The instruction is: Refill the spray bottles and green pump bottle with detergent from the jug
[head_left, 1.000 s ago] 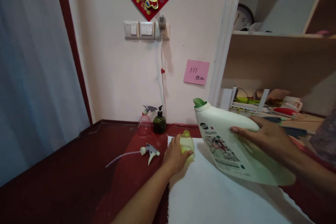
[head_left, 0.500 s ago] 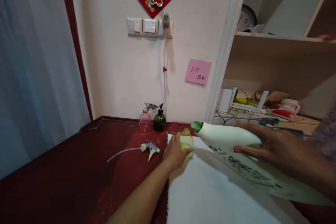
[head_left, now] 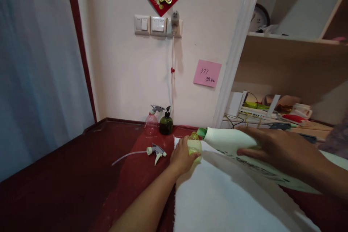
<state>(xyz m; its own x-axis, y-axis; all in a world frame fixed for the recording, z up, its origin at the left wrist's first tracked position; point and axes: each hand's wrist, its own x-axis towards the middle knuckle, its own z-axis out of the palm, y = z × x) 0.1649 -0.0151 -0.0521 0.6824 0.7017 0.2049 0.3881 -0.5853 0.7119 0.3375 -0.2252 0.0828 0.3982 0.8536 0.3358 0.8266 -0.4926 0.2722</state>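
My left hand [head_left: 182, 155] is wrapped round a small yellow spray bottle [head_left: 194, 145] with no top on its neck. It stands upright at the far left corner of a white cloth [head_left: 214, 195]. In my right hand [head_left: 268, 145] is a large pale green jug [head_left: 231, 138], lying nearly level. Its green spout [head_left: 201, 132] is close to the mouth of the yellow bottle; whether they touch I cannot tell. Left of my left hand, a grey and white trigger sprayer head [head_left: 156, 152] with a clear tube lies on the dark red table.
Against the wall stand a pink spray bottle [head_left: 151, 124] and a dark green pump bottle [head_left: 166, 123]. A white cord [head_left: 172, 87] runs down from a wall socket. At right are shelves with a white router [head_left: 255, 111]. A blue curtain [head_left: 40, 72] hangs at left.
My right hand has brought the jug's spout nearer to the yellow bottle's mouth and changed the jug's tilt. My left hand stays round the bottle. The view has shifted slightly.
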